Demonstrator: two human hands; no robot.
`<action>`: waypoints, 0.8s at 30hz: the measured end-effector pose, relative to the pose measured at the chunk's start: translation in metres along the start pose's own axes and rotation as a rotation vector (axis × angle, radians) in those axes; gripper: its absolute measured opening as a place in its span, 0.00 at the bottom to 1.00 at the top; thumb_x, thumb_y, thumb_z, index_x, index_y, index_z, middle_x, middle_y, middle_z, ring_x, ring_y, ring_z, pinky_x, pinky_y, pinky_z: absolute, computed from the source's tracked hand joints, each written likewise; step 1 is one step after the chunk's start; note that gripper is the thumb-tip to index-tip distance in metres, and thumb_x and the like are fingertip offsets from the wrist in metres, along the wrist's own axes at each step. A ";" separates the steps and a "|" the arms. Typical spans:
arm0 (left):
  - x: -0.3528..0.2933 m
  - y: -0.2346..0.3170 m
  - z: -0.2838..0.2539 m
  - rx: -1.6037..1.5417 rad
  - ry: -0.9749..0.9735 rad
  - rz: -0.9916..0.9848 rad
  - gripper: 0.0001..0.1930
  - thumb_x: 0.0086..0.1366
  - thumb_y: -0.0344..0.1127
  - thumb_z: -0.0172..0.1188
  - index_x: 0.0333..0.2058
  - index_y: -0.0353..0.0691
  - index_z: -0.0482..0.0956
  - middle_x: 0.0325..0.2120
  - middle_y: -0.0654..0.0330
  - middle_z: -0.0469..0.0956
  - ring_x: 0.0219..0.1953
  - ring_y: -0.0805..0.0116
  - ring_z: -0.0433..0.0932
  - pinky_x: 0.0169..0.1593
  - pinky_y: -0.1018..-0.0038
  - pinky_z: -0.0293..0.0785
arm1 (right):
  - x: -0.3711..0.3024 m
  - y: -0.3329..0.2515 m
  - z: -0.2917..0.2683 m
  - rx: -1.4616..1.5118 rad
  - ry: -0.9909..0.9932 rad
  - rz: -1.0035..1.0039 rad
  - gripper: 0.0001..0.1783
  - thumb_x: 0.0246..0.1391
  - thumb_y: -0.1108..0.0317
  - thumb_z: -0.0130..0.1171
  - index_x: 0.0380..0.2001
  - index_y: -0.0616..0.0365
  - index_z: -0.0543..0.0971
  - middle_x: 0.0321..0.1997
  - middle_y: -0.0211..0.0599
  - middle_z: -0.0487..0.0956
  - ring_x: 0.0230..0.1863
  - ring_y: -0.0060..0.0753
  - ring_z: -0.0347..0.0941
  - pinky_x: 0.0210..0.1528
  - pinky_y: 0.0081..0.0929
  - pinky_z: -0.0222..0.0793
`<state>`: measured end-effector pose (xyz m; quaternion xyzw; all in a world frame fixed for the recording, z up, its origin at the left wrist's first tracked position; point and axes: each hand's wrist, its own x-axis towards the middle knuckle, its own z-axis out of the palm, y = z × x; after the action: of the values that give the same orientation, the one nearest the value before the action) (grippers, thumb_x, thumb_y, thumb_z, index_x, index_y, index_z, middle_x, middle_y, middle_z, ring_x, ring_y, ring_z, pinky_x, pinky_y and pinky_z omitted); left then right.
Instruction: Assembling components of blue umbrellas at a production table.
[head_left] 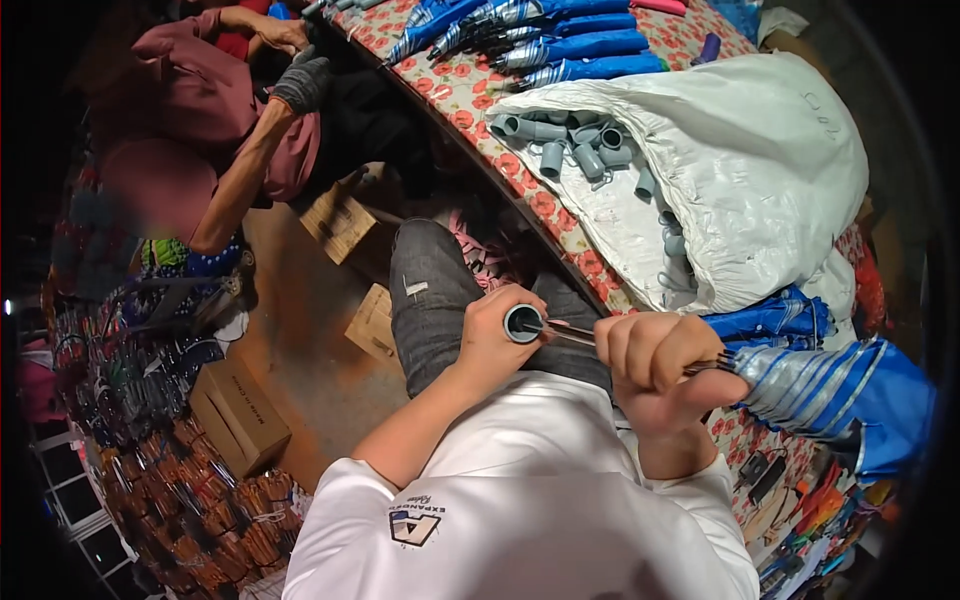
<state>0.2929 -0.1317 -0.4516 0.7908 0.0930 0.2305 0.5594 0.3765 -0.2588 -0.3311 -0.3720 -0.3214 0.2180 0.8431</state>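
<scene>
My left hand [488, 340] is wrapped round a grey tubular umbrella handle [522, 312], its round open end facing up. From there a thin metal shaft [572, 332] runs right to my right hand [660, 365]; its tip is at the handle's mouth, though how deep it sits I cannot tell. The closed fingers of my right hand grip the blue and silver umbrella [840, 395] near its rib ends. The umbrella's folded cloth stretches out to the right, beyond that hand.
A white sack [760, 170] of loose grey handles [587, 158] lies on the floral-covered table [540, 205]. Several blue umbrellas [590, 45] lie behind it. At the left, a co-worker [240, 120] wears a grey glove. Cardboard boxes [238, 415] and heaped umbrella parts [170, 490] occupy the floor.
</scene>
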 end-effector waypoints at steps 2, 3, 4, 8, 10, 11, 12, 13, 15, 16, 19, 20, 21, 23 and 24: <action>-0.001 0.000 -0.002 0.067 0.023 -0.021 0.14 0.40 0.23 0.71 0.27 0.38 0.76 0.25 0.62 0.79 0.26 0.68 0.75 0.32 0.75 0.70 | 0.003 0.008 0.000 0.056 -0.072 -0.007 0.33 0.58 0.37 0.50 0.10 0.47 0.60 0.12 0.24 0.63 0.12 0.21 0.52 0.19 0.22 0.51; -0.003 -0.001 -0.003 0.061 0.030 -0.026 0.14 0.40 0.23 0.71 0.27 0.38 0.76 0.25 0.62 0.79 0.26 0.68 0.75 0.32 0.75 0.70 | 0.004 0.010 0.006 0.052 -0.076 0.002 0.33 0.58 0.37 0.50 0.10 0.47 0.60 0.12 0.24 0.63 0.12 0.21 0.52 0.19 0.22 0.51; -0.005 -0.002 -0.005 0.069 0.040 -0.033 0.13 0.41 0.24 0.71 0.27 0.38 0.76 0.24 0.62 0.78 0.25 0.68 0.74 0.31 0.75 0.70 | 0.005 0.014 0.016 -0.065 0.070 0.021 0.31 0.59 0.40 0.51 0.12 0.49 0.62 0.13 0.25 0.64 0.14 0.22 0.54 0.20 0.22 0.53; -0.001 -0.010 -0.012 0.098 0.082 -0.040 0.12 0.43 0.26 0.70 0.25 0.39 0.75 0.21 0.62 0.77 0.21 0.67 0.72 0.28 0.73 0.69 | 0.010 0.024 0.040 -0.418 0.489 0.058 0.26 0.61 0.49 0.54 0.16 0.54 0.68 0.17 0.27 0.69 0.17 0.25 0.60 0.24 0.23 0.60; -0.004 -0.011 -0.011 0.063 0.076 -0.132 0.11 0.43 0.27 0.70 0.24 0.38 0.75 0.20 0.62 0.76 0.20 0.66 0.71 0.27 0.73 0.69 | 0.003 0.014 0.027 -0.698 0.351 0.157 0.20 0.62 0.56 0.53 0.20 0.58 0.71 0.19 0.30 0.71 0.21 0.27 0.65 0.28 0.22 0.64; -0.006 -0.010 -0.010 0.043 0.070 -0.177 0.11 0.44 0.27 0.70 0.24 0.38 0.75 0.20 0.62 0.76 0.20 0.66 0.71 0.27 0.72 0.69 | 0.000 0.008 0.019 -0.839 0.280 0.204 0.18 0.62 0.59 0.53 0.22 0.60 0.72 0.20 0.31 0.73 0.22 0.28 0.67 0.30 0.22 0.66; -0.008 -0.010 -0.009 0.023 0.064 -0.221 0.11 0.44 0.28 0.70 0.24 0.38 0.75 0.19 0.61 0.76 0.19 0.65 0.71 0.26 0.72 0.68 | -0.002 0.003 0.012 -0.979 0.207 0.249 0.15 0.62 0.63 0.52 0.24 0.62 0.73 0.22 0.33 0.74 0.24 0.29 0.69 0.32 0.21 0.68; -0.007 -0.009 -0.007 0.017 0.063 -0.210 0.11 0.44 0.28 0.70 0.24 0.38 0.75 0.19 0.61 0.76 0.19 0.65 0.71 0.26 0.72 0.68 | -0.003 0.000 0.004 -0.987 0.210 0.239 0.15 0.62 0.63 0.52 0.24 0.62 0.73 0.22 0.33 0.74 0.24 0.29 0.69 0.32 0.21 0.68; -0.008 -0.009 -0.003 0.059 0.019 -0.195 0.11 0.45 0.29 0.70 0.24 0.38 0.75 0.18 0.62 0.75 0.19 0.65 0.71 0.26 0.72 0.68 | -0.004 0.002 -0.015 -1.052 0.104 0.176 0.15 0.62 0.63 0.53 0.25 0.62 0.73 0.22 0.34 0.75 0.24 0.29 0.69 0.31 0.20 0.68; -0.008 -0.009 -0.002 0.082 0.000 -0.185 0.11 0.45 0.30 0.70 0.24 0.38 0.75 0.18 0.62 0.75 0.18 0.65 0.71 0.26 0.72 0.68 | -0.003 0.004 -0.022 -1.083 0.050 0.142 0.14 0.62 0.63 0.53 0.26 0.62 0.74 0.22 0.34 0.75 0.23 0.28 0.70 0.31 0.20 0.68; -0.010 -0.013 -0.003 0.097 -0.055 -0.135 0.10 0.45 0.30 0.71 0.23 0.39 0.76 0.17 0.63 0.75 0.17 0.70 0.68 0.25 0.75 0.67 | 0.006 0.006 -0.022 -0.926 0.079 0.141 0.15 0.62 0.63 0.54 0.26 0.62 0.74 0.22 0.35 0.75 0.22 0.28 0.69 0.28 0.20 0.67; -0.007 -0.007 -0.007 0.094 -0.056 -0.121 0.10 0.45 0.30 0.71 0.23 0.39 0.76 0.17 0.63 0.75 0.17 0.70 0.68 0.25 0.75 0.67 | 0.007 0.006 -0.017 -0.731 0.161 0.189 0.15 0.62 0.62 0.54 0.25 0.61 0.73 0.21 0.35 0.74 0.21 0.28 0.68 0.26 0.21 0.66; -0.004 0.001 -0.011 0.032 -0.253 -0.209 0.10 0.45 0.30 0.71 0.24 0.39 0.76 0.17 0.64 0.75 0.18 0.71 0.68 0.26 0.75 0.68 | 0.007 0.006 -0.012 -0.534 0.238 0.233 0.16 0.62 0.62 0.54 0.24 0.61 0.73 0.21 0.36 0.74 0.20 0.27 0.67 0.24 0.22 0.65; -0.002 0.011 -0.016 -0.121 -0.594 -0.307 0.10 0.45 0.29 0.71 0.25 0.39 0.77 0.19 0.65 0.76 0.20 0.72 0.68 0.27 0.77 0.68 | 0.005 -0.004 -0.011 -0.220 0.233 0.310 0.17 0.62 0.60 0.54 0.23 0.60 0.73 0.20 0.36 0.73 0.17 0.26 0.63 0.20 0.23 0.61; -0.003 0.014 -0.018 -0.214 -0.736 -0.318 0.10 0.45 0.29 0.71 0.25 0.39 0.77 0.20 0.65 0.76 0.20 0.73 0.68 0.28 0.77 0.68 | 0.003 -0.012 -0.013 -0.108 0.152 0.344 0.18 0.62 0.59 0.54 0.22 0.60 0.73 0.19 0.36 0.72 0.15 0.24 0.60 0.18 0.23 0.58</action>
<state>0.2802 -0.1226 -0.4341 0.7334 -0.0165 -0.1485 0.6631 0.3891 -0.2701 -0.3274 -0.4813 -0.1997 0.3127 0.7941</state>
